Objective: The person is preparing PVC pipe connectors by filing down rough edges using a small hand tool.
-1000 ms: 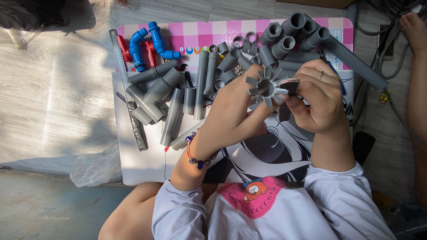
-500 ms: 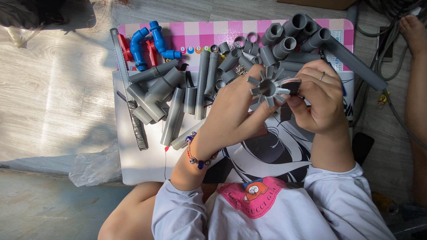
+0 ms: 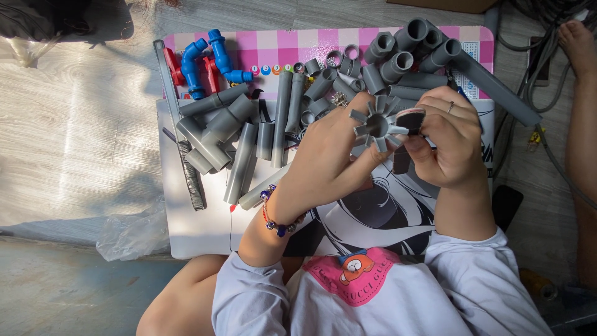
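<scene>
My left hand [image 3: 329, 155] grips a grey plastic wheel with radial fins [image 3: 377, 126], held up above the white board [image 3: 199, 230]. My right hand [image 3: 451, 140], a ring on one finger, pinches a small dark flat piece [image 3: 410, 119] against the wheel's right side. A beaded bracelet [image 3: 273, 218] circles my left wrist. Both hands hover over the printed picture on the board, just in front of the pipe pile.
Several grey pipe pieces and fittings [image 3: 249, 134] lie on the board and the pink checkered mat [image 3: 273, 46]. Blue pipe elbows [image 3: 199, 59] with red handles sit at the back left. A long grey pipe [image 3: 497, 87], cables and another person's leg [image 3: 581, 93] are at the right. A plastic bag [image 3: 134, 230] lies at the left.
</scene>
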